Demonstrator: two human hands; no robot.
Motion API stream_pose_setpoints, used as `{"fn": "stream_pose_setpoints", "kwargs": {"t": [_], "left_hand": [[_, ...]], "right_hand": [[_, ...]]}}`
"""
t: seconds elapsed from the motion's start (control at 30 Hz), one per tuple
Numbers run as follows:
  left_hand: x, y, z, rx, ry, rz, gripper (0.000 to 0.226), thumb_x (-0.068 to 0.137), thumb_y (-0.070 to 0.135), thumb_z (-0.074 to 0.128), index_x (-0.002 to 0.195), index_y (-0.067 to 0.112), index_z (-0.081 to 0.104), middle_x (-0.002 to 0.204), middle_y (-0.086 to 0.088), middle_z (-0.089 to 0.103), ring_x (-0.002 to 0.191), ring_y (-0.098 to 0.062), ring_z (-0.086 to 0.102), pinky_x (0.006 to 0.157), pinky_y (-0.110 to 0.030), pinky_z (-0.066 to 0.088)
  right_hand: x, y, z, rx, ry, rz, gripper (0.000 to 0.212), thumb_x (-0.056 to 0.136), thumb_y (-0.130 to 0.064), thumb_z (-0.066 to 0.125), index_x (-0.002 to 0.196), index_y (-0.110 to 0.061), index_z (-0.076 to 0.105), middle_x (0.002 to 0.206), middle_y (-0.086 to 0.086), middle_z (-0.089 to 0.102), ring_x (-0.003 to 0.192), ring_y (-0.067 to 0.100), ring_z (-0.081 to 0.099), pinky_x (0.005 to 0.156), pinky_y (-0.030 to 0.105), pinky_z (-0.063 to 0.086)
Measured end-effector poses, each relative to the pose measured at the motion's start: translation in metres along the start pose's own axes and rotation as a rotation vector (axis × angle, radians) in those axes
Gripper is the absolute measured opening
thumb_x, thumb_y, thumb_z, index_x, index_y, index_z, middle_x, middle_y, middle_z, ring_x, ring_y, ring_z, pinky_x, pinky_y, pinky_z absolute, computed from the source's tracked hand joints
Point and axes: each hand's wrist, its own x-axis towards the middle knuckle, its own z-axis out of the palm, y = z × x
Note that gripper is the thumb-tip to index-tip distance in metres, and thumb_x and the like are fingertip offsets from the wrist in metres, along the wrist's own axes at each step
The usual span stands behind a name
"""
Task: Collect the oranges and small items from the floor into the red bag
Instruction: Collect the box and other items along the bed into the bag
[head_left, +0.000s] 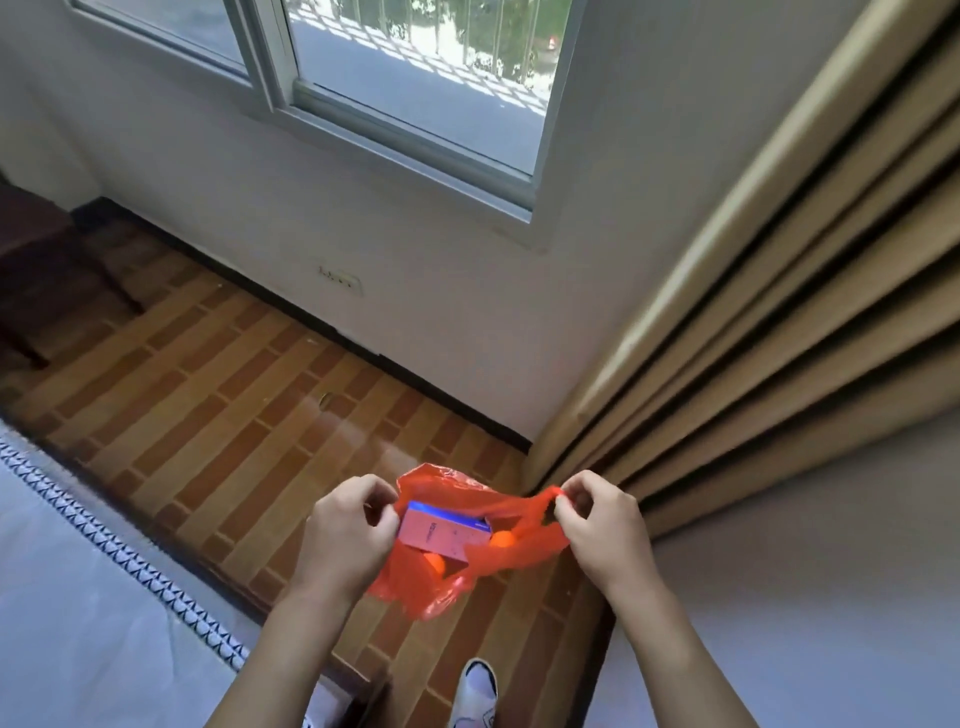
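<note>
I saw the thin red plastic bag (441, 582) hanging above the brown wood-plank floor (208, 415), a pink box (436, 532) and oranges (503, 540) inside, its handles pinched in the grip of my left hand (348, 535) and right hand (602, 525).

thin glossy plastic bag (441, 587), glossy wood-look floor (208, 415)

The bag (462, 566) hangs above the floor (208, 415), between the left hand (345, 535) and right hand (602, 525). A box (441, 532) and oranges (501, 540) lie inside. The bed (78, 597) lies left, the curtain (779, 312) right, the window (405, 78) behind.
</note>
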Motion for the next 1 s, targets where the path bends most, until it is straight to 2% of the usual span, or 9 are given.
{"fn": "stream_pose_setpoints", "kwargs": {"t": [0.1,0.27,0.6,0.67,0.73,0.8,0.9,1.0], "left_hand": [[0.028,-0.016,0.031,0.018,-0.004,0.036,0.017,0.081,0.012,0.072,0.077,0.028,0.066,0.076,0.017,0.065,0.072,0.000,0.060,0.059,-0.010,0.037],[0.073,-0.050,0.104,-0.003,-0.022,0.038,0.022,0.081,0.010,0.071,0.079,0.031,0.064,0.080,0.017,0.065,0.076,-0.004,0.063,0.067,-0.030,0.053],[0.122,-0.160,0.269,0.009,-0.023,0.085,0.029,0.079,0.005,0.073,0.080,0.032,0.064,0.079,0.019,0.062,0.074,-0.003,0.062,0.068,-0.029,0.053],[0.129,-0.180,0.295,0.020,-0.017,0.118,0.030,0.079,0.004,0.074,0.081,0.032,0.064,0.079,0.019,0.063,0.074,-0.003,0.062,0.068,-0.031,0.054],[0.135,-0.200,0.318,0.019,-0.018,0.148,0.031,0.078,0.002,0.074,0.081,0.031,0.064,0.079,0.018,0.063,0.074,-0.003,0.063,0.068,-0.032,0.054],[0.140,-0.219,0.338,0.026,-0.026,0.182,0.031,0.079,0.002,0.074,0.081,0.031,0.064,0.079,0.018,0.063,0.074,-0.004,0.063,0.067,-0.033,0.054],[0.147,-0.244,0.366,0.028,-0.014,0.236,0.029,0.080,0.002,0.074,0.081,0.030,0.064,0.079,0.016,0.063,0.074,-0.007,0.064,0.067,-0.034,0.054],[0.155,-0.265,0.394,0.040,0.000,0.305,0.027,0.081,0.004,0.074,0.083,0.029,0.066,0.079,0.015,0.062,0.073,-0.006,0.063,0.068,-0.030,0.052]], "right_hand": [[0.033,0.021,0.028,0.028,0.013,0.012,0.012,0.088,-0.023,0.071,0.078,-0.027,0.065,0.068,-0.011,0.066,0.068,0.007,0.063,0.064,0.030,0.051],[0.087,0.069,0.085,0.071,-0.002,0.022,0.010,0.087,-0.023,0.071,0.080,-0.027,0.066,0.069,-0.011,0.067,0.070,0.008,0.064,0.066,0.034,0.054],[0.148,0.209,0.226,0.067,-0.033,0.016,0.017,0.088,-0.022,0.072,0.077,-0.030,0.062,0.065,-0.011,0.062,0.063,0.011,0.060,0.061,0.037,0.053],[0.155,0.234,0.249,0.057,-0.023,-0.004,0.016,0.089,-0.023,0.072,0.078,-0.030,0.062,0.065,-0.013,0.062,0.064,0.009,0.061,0.060,0.034,0.052],[0.162,0.257,0.267,0.052,-0.015,-0.023,0.014,0.092,-0.025,0.071,0.081,-0.031,0.063,0.069,-0.016,0.064,0.068,0.004,0.063,0.058,0.022,0.051],[0.167,0.276,0.285,0.051,-0.007,-0.047,0.011,0.096,-0.027,0.069,0.088,-0.033,0.065,0.076,-0.019,0.066,0.074,0.001,0.065,0.061,0.017,0.055],[0.177,0.303,0.318,0.074,0.026,-0.120,0.013,0.096,-0.025,0.068,0.105,-0.034,0.069,0.091,-0.020,0.070,0.085,0.000,0.067,0.074,0.023,0.059],[0.192,0.330,0.356,0.098,0.063,-0.290,0.023,0.097,-0.019,0.065,0.119,-0.024,0.072,0.108,-0.015,0.070,0.101,0.003,0.066,0.089,0.028,0.056]]}}
